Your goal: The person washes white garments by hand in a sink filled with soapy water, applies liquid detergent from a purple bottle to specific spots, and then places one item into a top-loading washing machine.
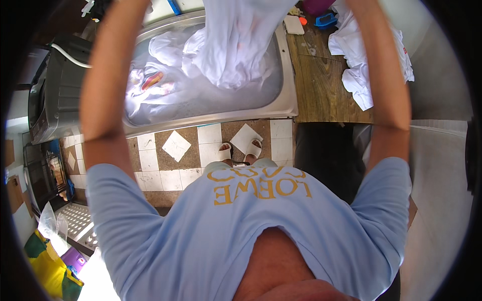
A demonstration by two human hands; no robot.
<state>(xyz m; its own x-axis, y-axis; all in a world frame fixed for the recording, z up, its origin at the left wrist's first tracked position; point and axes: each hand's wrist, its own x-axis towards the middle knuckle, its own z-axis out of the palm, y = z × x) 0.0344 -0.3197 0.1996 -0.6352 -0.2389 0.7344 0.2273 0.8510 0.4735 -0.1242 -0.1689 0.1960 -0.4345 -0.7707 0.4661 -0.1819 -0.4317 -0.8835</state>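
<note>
Both my forearms reach up past the top edge of the head view, so my left hand and my right hand are out of sight. A wet white garment point(233, 45) hangs down between the arms from above the picture. Its lower end trails into cloudy water in a metal sink basin point(211, 119). What grips its upper part is not shown. More white laundry point(168, 50) floats in the basin beside it. One soaked piece with a red and yellow patch point(152, 81) lies at the left of the water.
On the wooden counter point(319, 80) at right lie white clothes point(359, 88), a blue brush point(326, 21) and a pale soap-like block point(293, 25). A dark appliance point(63, 90) with a white hose point(70, 57) stands left. Tiled floor point(208, 133) lies below.
</note>
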